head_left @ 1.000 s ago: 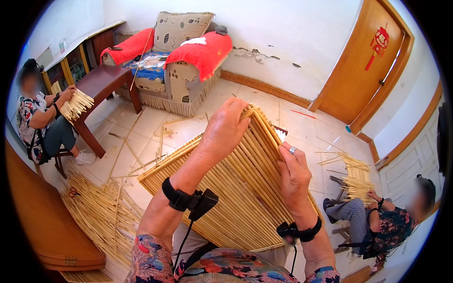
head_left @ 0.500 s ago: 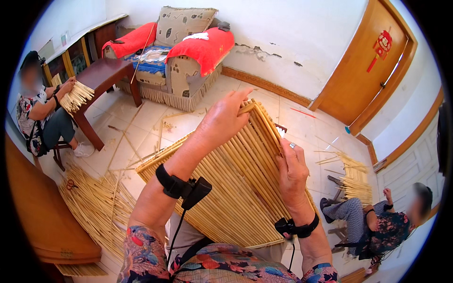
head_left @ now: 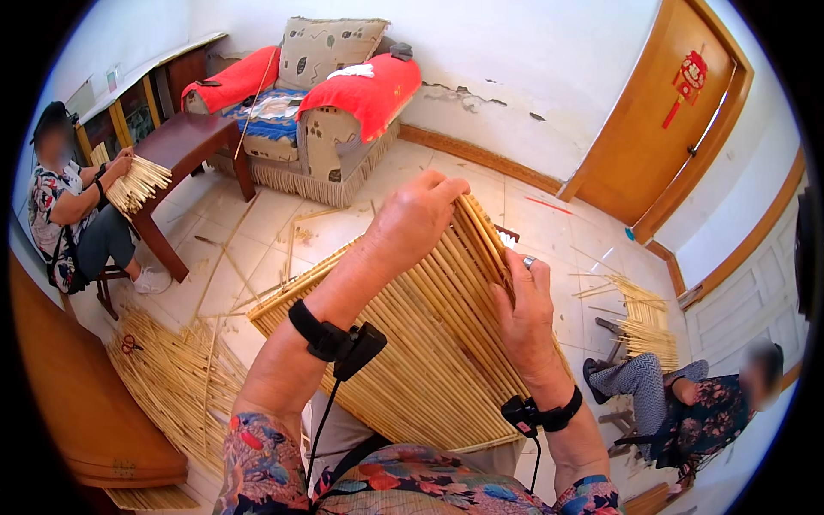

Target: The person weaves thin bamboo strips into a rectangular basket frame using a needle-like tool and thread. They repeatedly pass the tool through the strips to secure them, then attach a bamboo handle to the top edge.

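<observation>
A panel of straight yellow reed stalks (head_left: 403, 343) lies slanted across my lap, its stalks side by side and framed by stalks along the rims. My left hand (head_left: 422, 213) is closed at the far corner, its fingertips bent over the end of the border stalks. What lies beneath those fingers is hidden. Lower on the right rim, my right hand (head_left: 525, 311) grips the border stalks, thumb on the near face and other fingers largely behind. A ring is on one of its fingers. Each wrist wears a black strap with a small device and cable.
Loose stalks (head_left: 176, 378) with red-handled scissors (head_left: 130, 343) lie on the floor at left. One person (head_left: 73, 197) handles a stalk bundle by a dark table (head_left: 184, 142); another (head_left: 699, 412) sits at right beside more stalks (head_left: 645, 330). An armchair (head_left: 335, 146) stands beyond.
My left hand has turned and closed lower over the panel's corner; a flat strip seen at its fingers is now covered. My right hand has shifted slightly. The person at right has lowered a raised hand.
</observation>
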The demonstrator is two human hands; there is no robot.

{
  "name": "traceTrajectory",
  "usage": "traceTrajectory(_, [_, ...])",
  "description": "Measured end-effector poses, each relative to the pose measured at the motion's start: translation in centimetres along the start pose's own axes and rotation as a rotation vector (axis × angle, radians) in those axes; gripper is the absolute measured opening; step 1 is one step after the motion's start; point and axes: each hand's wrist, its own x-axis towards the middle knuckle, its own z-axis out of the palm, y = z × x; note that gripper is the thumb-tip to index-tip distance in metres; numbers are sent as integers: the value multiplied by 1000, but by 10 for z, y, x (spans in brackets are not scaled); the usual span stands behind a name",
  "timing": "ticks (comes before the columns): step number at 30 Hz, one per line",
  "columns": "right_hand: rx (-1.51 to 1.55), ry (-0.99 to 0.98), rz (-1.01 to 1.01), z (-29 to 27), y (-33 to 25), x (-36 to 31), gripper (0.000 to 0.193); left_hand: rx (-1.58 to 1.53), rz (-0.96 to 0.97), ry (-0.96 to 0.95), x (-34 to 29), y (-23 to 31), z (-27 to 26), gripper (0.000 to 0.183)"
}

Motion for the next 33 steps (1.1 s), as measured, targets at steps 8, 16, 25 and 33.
traceTrajectory(8, [-92, 76, 16, 15, 1, -1, 54, -31, -17, 8, -1, -3, 1, 29])
traceTrajectory(16, [89, 113, 87, 11, 8, 3, 38, -98, -91, -70, -4, -1, -5, 44])
traceTrajectory(25, [192, 115, 153, 10, 13, 0, 34, 149, -487, -289, -32, 11, -48, 47])
traceTrajectory(33, [183, 116, 162, 11, 31, -4, 33, 93, -549, -90, -107, -14, -77, 39])
